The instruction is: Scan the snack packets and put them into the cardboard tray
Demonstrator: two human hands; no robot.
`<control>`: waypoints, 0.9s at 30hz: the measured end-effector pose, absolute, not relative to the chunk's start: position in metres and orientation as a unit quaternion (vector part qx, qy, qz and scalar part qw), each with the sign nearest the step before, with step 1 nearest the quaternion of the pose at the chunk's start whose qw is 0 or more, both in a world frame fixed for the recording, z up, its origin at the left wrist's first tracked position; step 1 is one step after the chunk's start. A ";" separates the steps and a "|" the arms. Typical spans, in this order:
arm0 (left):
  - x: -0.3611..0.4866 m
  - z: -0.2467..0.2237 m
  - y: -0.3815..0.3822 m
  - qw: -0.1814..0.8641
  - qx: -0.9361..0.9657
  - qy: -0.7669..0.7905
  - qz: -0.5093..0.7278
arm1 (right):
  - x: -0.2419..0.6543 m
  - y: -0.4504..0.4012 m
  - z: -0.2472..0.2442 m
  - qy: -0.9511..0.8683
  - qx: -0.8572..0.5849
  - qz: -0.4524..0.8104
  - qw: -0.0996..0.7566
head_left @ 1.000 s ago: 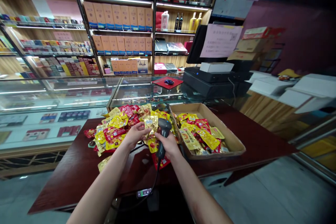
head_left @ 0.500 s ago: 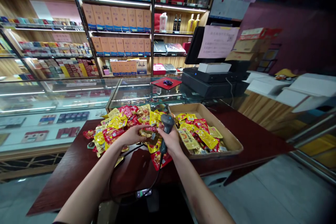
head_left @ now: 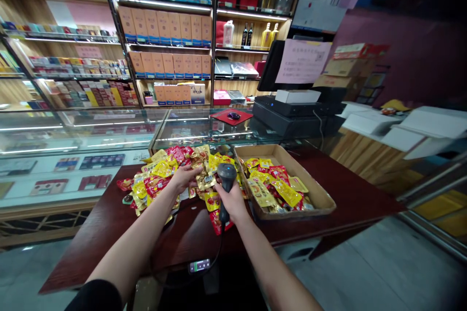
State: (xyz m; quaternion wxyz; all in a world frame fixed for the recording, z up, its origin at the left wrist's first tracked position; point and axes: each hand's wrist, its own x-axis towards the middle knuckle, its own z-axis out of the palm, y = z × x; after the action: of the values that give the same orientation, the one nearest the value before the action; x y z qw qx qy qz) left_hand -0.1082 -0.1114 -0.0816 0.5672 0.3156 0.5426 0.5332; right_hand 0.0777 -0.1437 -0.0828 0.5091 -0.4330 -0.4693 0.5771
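Observation:
My right hand (head_left: 234,202) is wrapped round a black handheld barcode scanner (head_left: 226,173), its head upward and its cable running down toward me. My left hand (head_left: 183,178) is closed at the edge of a gold foil snack packet (head_left: 206,182), which shows a small white label. That packet is between my two hands, just left of the scanner. A pile of red, yellow and gold snack packets (head_left: 163,169) lies on the dark red table around my left hand. More packets (head_left: 288,192) fill part of a cardboard box (head_left: 316,192) right of my right hand.
Beyond the table (head_left: 120,233) runs a glass display counter (head_left: 109,143). A mouse (head_left: 233,115) rests on a red mat, beside a black monitor (head_left: 270,65) with paper on it. A lit phone (head_left: 199,266) lies at the near edge. White boxes (head_left: 368,119) stand at right.
The scanner and my right hand have moved slightly left and down. My left hand has shifted a little upward, and a gold packet now shows between the hands.

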 end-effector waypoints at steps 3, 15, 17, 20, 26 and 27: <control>-0.110 -0.078 -0.099 0.541 0.349 0.578 0.501 | 0.081 -0.155 -0.064 -0.469 -0.417 0.617 0.474; -0.094 -0.055 -0.089 0.478 0.415 0.620 0.463 | 0.083 -0.178 -0.048 -0.437 -0.408 0.708 0.375; -0.092 -0.051 -0.092 0.481 0.409 0.619 0.467 | 0.082 -0.177 -0.050 -0.433 -0.400 0.712 0.382; -0.093 -0.051 -0.092 0.483 0.404 0.620 0.469 | 0.080 -0.177 -0.052 -0.432 -0.397 0.711 0.387; -0.103 -0.063 -0.084 0.483 0.402 0.612 0.480 | 0.077 -0.177 -0.054 -0.439 -0.404 0.702 0.388; -0.104 -0.065 -0.083 0.482 0.401 0.612 0.482 | 0.077 -0.176 -0.054 -0.442 -0.405 0.701 0.387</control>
State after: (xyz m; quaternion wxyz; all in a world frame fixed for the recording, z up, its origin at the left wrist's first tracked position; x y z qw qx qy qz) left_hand -0.1037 -0.0826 -0.0652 0.4818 0.4008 0.6123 0.4819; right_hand 0.0773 -0.1763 -0.0542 0.3867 -0.4052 -0.4417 0.7008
